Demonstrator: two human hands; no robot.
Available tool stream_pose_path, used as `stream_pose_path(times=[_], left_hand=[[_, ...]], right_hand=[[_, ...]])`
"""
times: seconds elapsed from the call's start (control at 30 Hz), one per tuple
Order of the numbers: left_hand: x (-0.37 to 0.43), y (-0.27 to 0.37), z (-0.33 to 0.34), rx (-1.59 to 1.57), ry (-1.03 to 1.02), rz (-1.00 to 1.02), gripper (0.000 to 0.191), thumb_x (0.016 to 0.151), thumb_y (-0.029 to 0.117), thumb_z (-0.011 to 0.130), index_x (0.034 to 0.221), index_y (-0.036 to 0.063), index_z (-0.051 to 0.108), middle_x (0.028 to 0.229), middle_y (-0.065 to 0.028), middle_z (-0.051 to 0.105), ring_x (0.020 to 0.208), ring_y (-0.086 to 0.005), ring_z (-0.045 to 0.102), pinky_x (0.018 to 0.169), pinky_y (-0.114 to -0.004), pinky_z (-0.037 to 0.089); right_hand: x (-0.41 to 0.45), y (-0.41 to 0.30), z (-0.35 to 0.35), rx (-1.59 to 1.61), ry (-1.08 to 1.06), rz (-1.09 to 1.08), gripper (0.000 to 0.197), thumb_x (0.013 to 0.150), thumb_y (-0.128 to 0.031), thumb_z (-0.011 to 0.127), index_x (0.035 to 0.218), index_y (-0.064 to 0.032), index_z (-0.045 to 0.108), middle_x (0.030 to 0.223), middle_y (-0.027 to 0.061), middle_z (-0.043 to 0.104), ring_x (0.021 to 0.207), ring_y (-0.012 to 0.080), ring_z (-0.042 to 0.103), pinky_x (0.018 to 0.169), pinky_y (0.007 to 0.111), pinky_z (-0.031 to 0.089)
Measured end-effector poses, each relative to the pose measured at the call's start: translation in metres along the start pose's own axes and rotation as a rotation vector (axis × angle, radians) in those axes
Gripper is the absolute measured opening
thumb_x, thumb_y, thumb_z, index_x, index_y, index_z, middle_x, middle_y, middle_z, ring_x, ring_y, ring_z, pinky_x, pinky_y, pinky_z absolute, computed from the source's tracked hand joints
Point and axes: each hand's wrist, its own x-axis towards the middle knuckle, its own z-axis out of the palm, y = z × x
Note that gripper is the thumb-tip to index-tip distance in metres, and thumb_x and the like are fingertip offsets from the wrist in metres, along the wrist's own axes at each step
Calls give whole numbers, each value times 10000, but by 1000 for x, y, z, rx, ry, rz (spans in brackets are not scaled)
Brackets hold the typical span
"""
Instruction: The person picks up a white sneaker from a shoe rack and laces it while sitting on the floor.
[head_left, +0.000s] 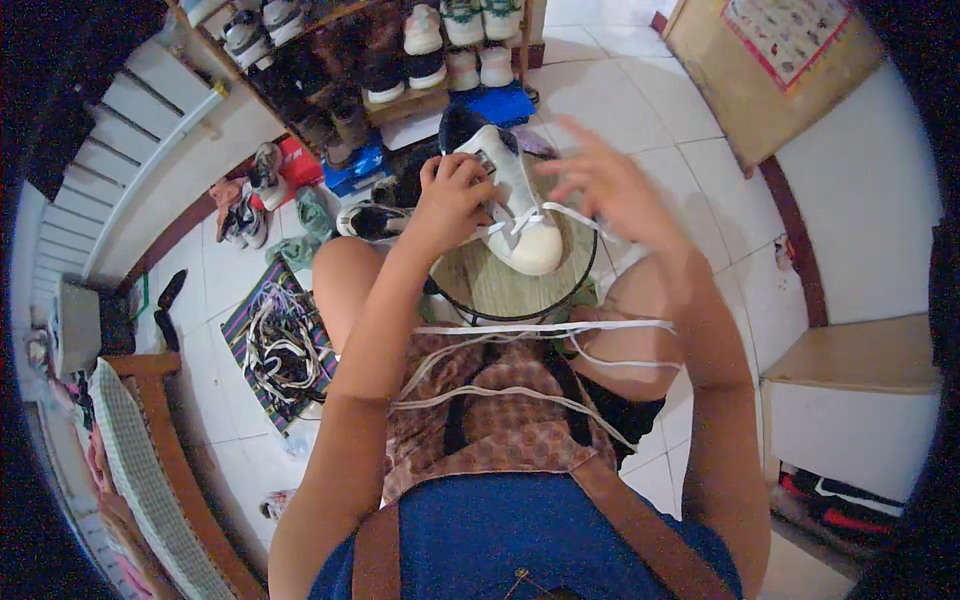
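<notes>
A white and grey sneaker (529, 232) with a dark lining rests on a small round stool (480, 281) with a wood-grain top, its toe towards me. My left hand (456, 201) grips the shoe's upper beside the tongue, fingers curled over its edge. To the right of the shoe, my right hand (611, 191) is raised with its fingers apart, blurred by motion. A white shoelace (574, 214) runs from the lower eyelets out beneath that hand. More white laces (540, 328) lie across my patterned apron (480, 420) and thighs.
A shoe rack (409, 105) full of footwear stands ahead. Several loose shoes (266, 176) lie on the tiled floor to the left. A striped mat (255, 330) bears a heap of laces (281, 352). A wooden bench (161, 420) is at left, a cabinet (840, 427) at right.
</notes>
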Motion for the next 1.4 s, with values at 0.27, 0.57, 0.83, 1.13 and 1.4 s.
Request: stream_pose_path(times=[0.27, 0.57, 0.83, 1.13, 1.4], left_hand=[[0, -7, 6, -233, -26, -60, 367, 497, 57, 748, 834, 154, 640, 975, -42, 509, 1031, -288, 425, 894, -392, 368], [3, -4, -4, -302, -71, -101, 303, 517, -14, 698, 785, 95, 607, 954, -68, 506, 996, -304, 434, 871, -374, 396], [5, -8, -4, -308, -96, -119, 293, 508, 0, 725, 763, 85, 609, 977, -76, 505, 1033, -300, 440, 897, -380, 388], [4, -10, -3, -291, -78, -117, 297, 512, 3, 731, 772, 77, 608, 993, -79, 506, 1048, -299, 444, 884, -371, 409], [3, -11, -3, -294, -59, -130, 392, 517, 11, 748, 861, 64, 567, 1067, -115, 489, 1065, -312, 443, 889, -376, 413]], right_hand=[[30, 70, 47, -757, 39, -78, 194, 730, -113, 569, 900, -125, 662, 847, 75, 627, 747, 274, 605, 653, 397, 479], [27, 81, 59, -732, 118, -309, 249, 676, -6, 585, 892, -86, 678, 769, 85, 561, 801, 262, 520, 685, 342, 423], [26, 63, 59, -842, 176, -317, 192, 664, -53, 628, 845, -97, 677, 773, 35, 588, 755, 201, 524, 691, 330, 414], [33, 77, 66, -691, 225, -321, 80, 649, -93, 672, 714, -134, 695, 756, 5, 559, 783, 203, 480, 686, 312, 404], [34, 83, 67, -666, 160, -253, 58, 676, -157, 679, 726, -142, 704, 779, -18, 579, 810, 196, 475, 743, 332, 368]])
